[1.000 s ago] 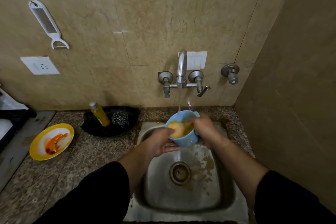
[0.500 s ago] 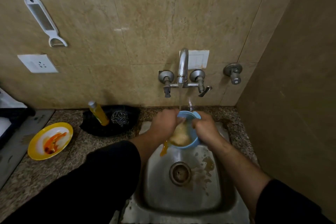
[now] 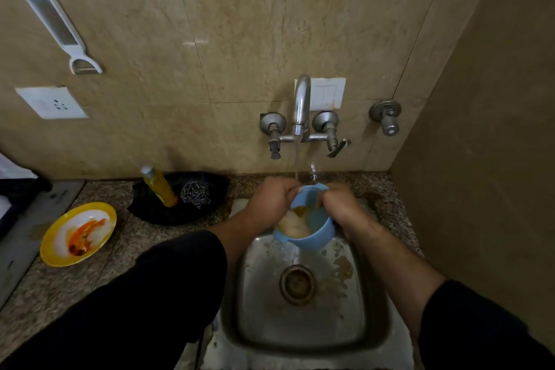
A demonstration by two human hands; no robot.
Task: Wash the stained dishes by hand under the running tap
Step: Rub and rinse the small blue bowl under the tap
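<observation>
A light blue bowl (image 3: 318,233) is held tilted over the steel sink (image 3: 303,324), just below the running tap (image 3: 301,105). My right hand (image 3: 341,206) grips its right rim. My left hand (image 3: 271,200) reaches over the far left rim with its fingers inside the bowl, where orange stain and pale foamy water show. Water spills from the bowl's lower edge toward the drain (image 3: 298,284). A yellow plate (image 3: 78,233) smeared with orange and red sauce lies on the counter at the left.
A black dish (image 3: 180,198) behind the sink's left corner holds a yellow soap bottle (image 3: 159,186) and a steel scrubber (image 3: 195,194). A white peeler (image 3: 61,28) hangs on the tiled wall. A side wall stands close on the right. Brown stains mark the sink floor.
My left hand moved from under the bowl's front up over its far left rim and into it. The bowl tilted more toward me and now spills water into the sink.
</observation>
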